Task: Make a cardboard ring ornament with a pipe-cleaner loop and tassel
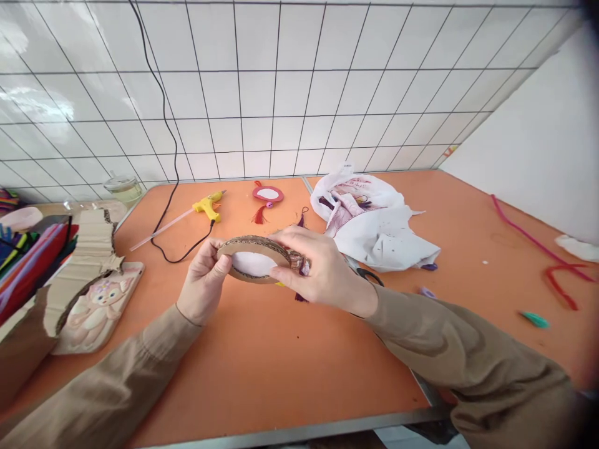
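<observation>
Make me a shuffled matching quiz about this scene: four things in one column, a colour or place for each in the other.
1. glue gun
2. cardboard ring
3. bag
4. cord

A. crumpled and white
B. black, running up the tiled wall
C. yellow
D. between left hand and right hand

Pairs: 1-C, 2-D, 3-A, 4-B

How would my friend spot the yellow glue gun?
Find the orange table against the white tiled wall. Toward the table's back, left of the red tasselled ornament, lies the yellow glue gun. It alone has a black cord and a pale stick poking out behind.
</observation>
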{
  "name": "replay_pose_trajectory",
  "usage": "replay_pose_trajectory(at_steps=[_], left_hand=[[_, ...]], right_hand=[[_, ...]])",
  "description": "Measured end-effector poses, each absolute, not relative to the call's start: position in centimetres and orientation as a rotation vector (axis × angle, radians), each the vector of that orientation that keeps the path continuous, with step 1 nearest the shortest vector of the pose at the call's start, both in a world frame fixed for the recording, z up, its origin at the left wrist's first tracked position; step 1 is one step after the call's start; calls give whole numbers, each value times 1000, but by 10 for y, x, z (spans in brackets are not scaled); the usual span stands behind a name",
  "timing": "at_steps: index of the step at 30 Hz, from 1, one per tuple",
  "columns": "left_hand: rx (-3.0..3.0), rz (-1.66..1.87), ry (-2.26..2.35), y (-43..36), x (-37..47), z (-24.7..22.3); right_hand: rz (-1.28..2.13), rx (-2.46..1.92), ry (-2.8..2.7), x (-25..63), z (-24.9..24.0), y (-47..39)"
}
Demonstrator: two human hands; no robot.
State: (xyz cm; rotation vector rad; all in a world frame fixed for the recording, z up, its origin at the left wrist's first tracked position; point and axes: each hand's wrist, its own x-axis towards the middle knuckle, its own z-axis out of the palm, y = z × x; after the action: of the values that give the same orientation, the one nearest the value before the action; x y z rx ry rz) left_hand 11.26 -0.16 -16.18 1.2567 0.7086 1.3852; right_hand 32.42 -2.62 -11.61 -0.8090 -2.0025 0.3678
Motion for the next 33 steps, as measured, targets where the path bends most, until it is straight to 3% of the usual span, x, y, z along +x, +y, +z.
replay_pose_trajectory(at_steps=[10,18,24,33], left_hand=[[2122,1188,945,-5,94,-158],[1891,999,1007,-25,105,-155],[2143,1084,1084,-30,107,-152],[2453,1171,704,-41,111,-147]], right_hand=[[18,-742,-2036,329,-120,-22],[-53,-710,-1990,329,-120,-22],[-155,-566,-1991,330,-120,-22],[564,-741,-1650,331,-68,-8]])
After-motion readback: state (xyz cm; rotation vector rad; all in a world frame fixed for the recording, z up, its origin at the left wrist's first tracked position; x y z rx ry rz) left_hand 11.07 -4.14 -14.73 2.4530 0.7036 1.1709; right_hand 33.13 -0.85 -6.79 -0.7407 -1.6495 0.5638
